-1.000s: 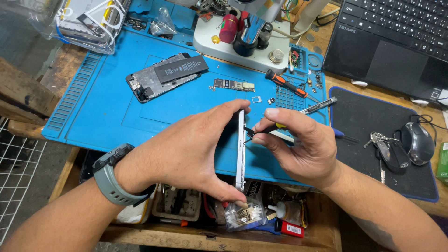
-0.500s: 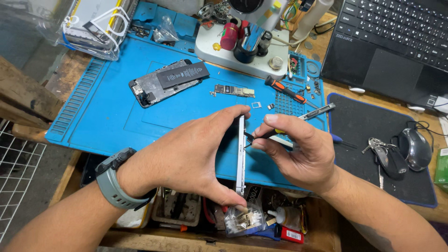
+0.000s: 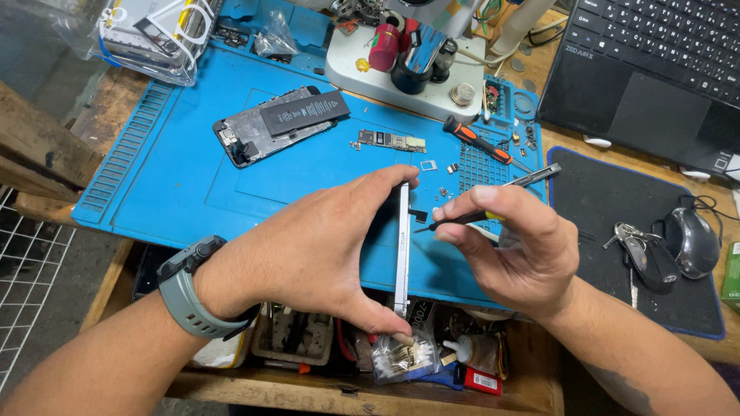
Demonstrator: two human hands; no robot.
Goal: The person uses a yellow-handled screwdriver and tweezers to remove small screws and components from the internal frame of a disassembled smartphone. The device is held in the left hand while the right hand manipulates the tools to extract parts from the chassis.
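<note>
1. Left hand [image 3: 308, 254] clamped a phone frame [image 3: 402, 246] edge-on, thumb at its bottom, fingers on top, above the blue repair mat [image 3: 185, 177].
2. Right hand [image 3: 509, 246] pinched a thin black tool [image 3: 493, 202], its tip just beside the frame.
3. Opened phone with battery [image 3: 281, 123] lay on the mat, well apart.
4. Orange-handled screwdriver [image 3: 478, 142] lay near the small parts.

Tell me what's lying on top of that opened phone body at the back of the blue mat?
A black rectangular battery lies across the opened phone body, overhanging its right end. Bare metal and small parts show at the left; whatever sits beneath the battery is hidden.
</note>
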